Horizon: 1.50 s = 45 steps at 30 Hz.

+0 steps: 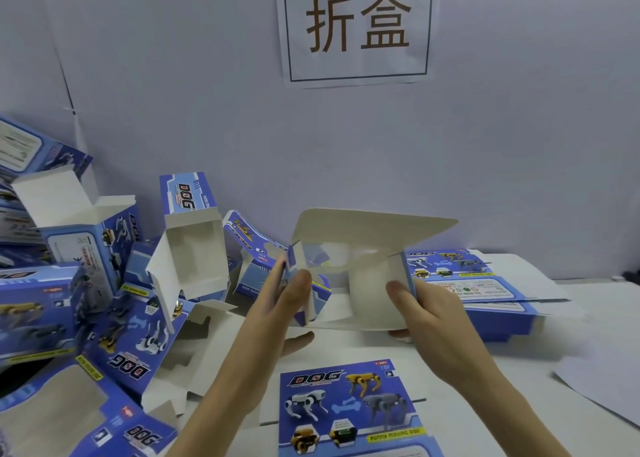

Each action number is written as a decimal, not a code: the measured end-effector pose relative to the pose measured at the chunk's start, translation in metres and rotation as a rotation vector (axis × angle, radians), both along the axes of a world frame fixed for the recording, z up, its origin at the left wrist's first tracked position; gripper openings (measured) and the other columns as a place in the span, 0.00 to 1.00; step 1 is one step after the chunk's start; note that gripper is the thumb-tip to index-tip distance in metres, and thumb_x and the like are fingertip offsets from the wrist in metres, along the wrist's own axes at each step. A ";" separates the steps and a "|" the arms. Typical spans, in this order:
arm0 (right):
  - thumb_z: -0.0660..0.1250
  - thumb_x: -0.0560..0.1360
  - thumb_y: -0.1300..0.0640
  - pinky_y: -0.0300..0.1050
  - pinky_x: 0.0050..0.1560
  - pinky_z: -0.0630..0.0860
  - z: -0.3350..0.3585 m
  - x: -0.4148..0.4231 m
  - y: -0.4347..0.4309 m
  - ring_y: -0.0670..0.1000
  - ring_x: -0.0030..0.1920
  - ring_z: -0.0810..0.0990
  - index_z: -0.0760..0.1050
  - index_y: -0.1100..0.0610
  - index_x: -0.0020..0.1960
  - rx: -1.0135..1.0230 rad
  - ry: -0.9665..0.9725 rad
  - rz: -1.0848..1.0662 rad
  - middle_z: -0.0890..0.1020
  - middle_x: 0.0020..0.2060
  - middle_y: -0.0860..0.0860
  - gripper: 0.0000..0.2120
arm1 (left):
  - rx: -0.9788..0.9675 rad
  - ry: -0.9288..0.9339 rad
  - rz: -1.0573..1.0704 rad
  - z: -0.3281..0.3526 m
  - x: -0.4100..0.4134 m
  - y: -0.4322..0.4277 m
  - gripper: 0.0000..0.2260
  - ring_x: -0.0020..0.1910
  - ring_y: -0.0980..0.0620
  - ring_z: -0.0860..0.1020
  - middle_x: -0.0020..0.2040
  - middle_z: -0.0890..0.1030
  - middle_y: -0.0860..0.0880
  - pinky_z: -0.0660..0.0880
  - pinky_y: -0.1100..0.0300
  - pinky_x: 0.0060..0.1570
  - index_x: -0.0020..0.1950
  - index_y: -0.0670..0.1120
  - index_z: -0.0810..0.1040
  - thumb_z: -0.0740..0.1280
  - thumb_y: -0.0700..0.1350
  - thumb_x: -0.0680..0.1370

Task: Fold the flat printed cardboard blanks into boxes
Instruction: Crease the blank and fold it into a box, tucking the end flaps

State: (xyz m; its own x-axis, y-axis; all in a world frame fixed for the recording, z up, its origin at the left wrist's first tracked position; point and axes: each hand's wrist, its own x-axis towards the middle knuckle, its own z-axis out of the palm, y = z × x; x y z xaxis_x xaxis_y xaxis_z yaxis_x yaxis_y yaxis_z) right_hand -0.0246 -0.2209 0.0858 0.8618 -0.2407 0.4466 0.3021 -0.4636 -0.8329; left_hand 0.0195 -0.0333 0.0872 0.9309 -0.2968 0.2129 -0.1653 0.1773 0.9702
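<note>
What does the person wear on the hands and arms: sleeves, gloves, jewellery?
Nothing shows. The left hand and right hand are bare: no gloves, rings or watch. The left forearm and right forearm are uncovered too, with no sleeve in view.

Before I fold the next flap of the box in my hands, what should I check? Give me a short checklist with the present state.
1. Grip of the left hand on the box: ok.
2. Grip of the right hand on its opposite wall: ok.
3. Body opened, not flat: ok.
4. The top flap free, standing up: ok.
5. Bottom end closed: cannot tell.
6. A next flat blank ready nearby: ok.
</note>
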 end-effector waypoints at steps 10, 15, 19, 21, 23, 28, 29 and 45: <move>0.57 0.81 0.52 0.38 0.29 0.65 -0.004 -0.003 0.011 0.42 0.29 0.70 0.71 0.37 0.33 -0.203 -0.097 0.012 0.75 0.27 0.40 0.19 | 0.138 -0.164 0.166 -0.006 -0.005 0.008 0.14 0.39 0.65 0.78 0.41 0.82 0.62 0.77 0.67 0.41 0.49 0.60 0.77 0.63 0.64 0.69; 0.57 0.82 0.53 0.33 0.31 0.65 -0.004 -0.002 0.014 0.41 0.31 0.70 0.64 0.35 0.39 -0.322 -0.168 -0.058 0.74 0.29 0.34 0.16 | 0.490 -0.406 0.581 -0.014 -0.006 -0.002 0.19 0.22 0.57 0.68 0.22 0.65 0.52 0.66 0.71 0.26 0.31 0.48 0.62 0.55 0.47 0.83; 0.59 0.81 0.55 0.37 0.31 0.70 -0.002 -0.004 0.013 0.46 0.31 0.72 0.70 0.37 0.42 -0.215 -0.213 -0.012 0.77 0.31 0.37 0.14 | 0.549 -0.485 0.593 -0.014 -0.005 -0.004 0.19 0.24 0.62 0.72 0.19 0.68 0.53 0.67 0.74 0.30 0.31 0.51 0.61 0.58 0.49 0.81; 0.60 0.80 0.56 0.42 0.33 0.76 0.001 -0.006 0.014 0.46 0.38 0.78 0.72 0.36 0.46 -0.130 -0.188 0.011 0.80 0.37 0.34 0.13 | 0.585 -0.512 0.622 -0.016 -0.001 -0.002 0.18 0.21 0.57 0.70 0.19 0.64 0.54 0.67 0.74 0.29 0.32 0.49 0.61 0.57 0.48 0.82; 0.60 0.80 0.55 0.40 0.33 0.79 0.002 -0.007 0.016 0.38 0.41 0.81 0.68 0.32 0.57 -0.033 -0.144 0.048 0.81 0.45 0.33 0.16 | 0.589 -0.547 0.599 -0.015 0.000 0.001 0.18 0.23 0.59 0.71 0.19 0.63 0.55 0.67 0.74 0.29 0.32 0.50 0.61 0.58 0.45 0.82; 0.64 0.78 0.54 0.38 0.28 0.78 0.004 -0.007 0.016 0.38 0.40 0.82 0.64 0.28 0.58 0.120 -0.012 0.113 0.79 0.44 0.37 0.21 | 0.213 -0.469 0.314 -0.004 -0.006 0.004 0.07 0.37 0.66 0.78 0.39 0.81 0.64 0.71 0.76 0.37 0.52 0.62 0.76 0.68 0.56 0.75; 0.65 0.78 0.54 0.40 0.28 0.78 0.005 -0.006 0.016 0.40 0.39 0.83 0.67 0.35 0.59 0.199 0.036 0.129 0.82 0.43 0.41 0.17 | 0.125 -0.428 0.231 -0.005 -0.004 0.007 0.24 0.49 0.66 0.79 0.51 0.81 0.64 0.74 0.73 0.45 0.65 0.63 0.70 0.71 0.60 0.71; 0.68 0.70 0.36 0.42 0.34 0.77 0.019 -0.012 -0.006 0.52 0.31 0.77 0.81 0.55 0.41 0.268 -0.308 -0.017 0.81 0.31 0.52 0.21 | 0.544 -1.043 0.333 -0.017 0.010 0.012 0.55 0.75 0.47 0.58 0.74 0.57 0.45 0.65 0.56 0.69 0.77 0.56 0.40 0.74 0.61 0.61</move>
State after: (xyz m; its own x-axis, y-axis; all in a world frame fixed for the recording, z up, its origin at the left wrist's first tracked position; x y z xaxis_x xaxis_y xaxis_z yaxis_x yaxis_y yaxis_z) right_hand -0.0365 -0.2265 0.1044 0.6922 -0.3963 0.6031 0.5508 -0.2499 -0.7963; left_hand 0.0296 -0.0211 0.0704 0.4354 -0.3598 0.8252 -0.8684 -0.4095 0.2797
